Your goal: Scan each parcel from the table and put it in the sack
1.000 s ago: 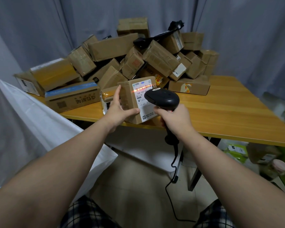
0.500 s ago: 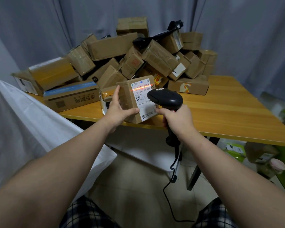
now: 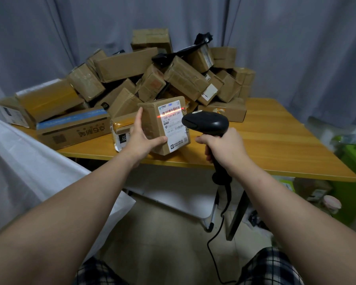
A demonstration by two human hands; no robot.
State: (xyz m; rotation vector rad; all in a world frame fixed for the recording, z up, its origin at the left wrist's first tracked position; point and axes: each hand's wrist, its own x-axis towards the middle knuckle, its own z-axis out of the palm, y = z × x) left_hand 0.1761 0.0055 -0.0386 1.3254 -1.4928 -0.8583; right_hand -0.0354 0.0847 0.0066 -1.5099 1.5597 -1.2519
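My left hand (image 3: 141,138) holds a small brown parcel (image 3: 152,124) upright over the table's front edge, thumb on its front, fingers behind. Its white shipping label (image 3: 173,126) faces me, with a red scan line across the top barcode. My right hand (image 3: 224,147) grips the handle of a black barcode scanner (image 3: 206,122), whose head points at the label from the right. A heap of brown cardboard parcels (image 3: 185,79) covers the back left of the wooden table (image 3: 275,140). The white sack (image 3: 29,167) hangs open at the left.
A long box with blue tape (image 3: 74,130) and a taped flat parcel (image 3: 121,132) lie left of the held parcel. The scanner's cable (image 3: 216,243) drops to the tiled floor. Green items and clutter (image 3: 351,161) sit under the table's right end. Grey curtains hang behind.
The scanner has drawn back to the right, away from the label. The red scan line has shifted up onto the top barcode. The parcel stays in my left hand.
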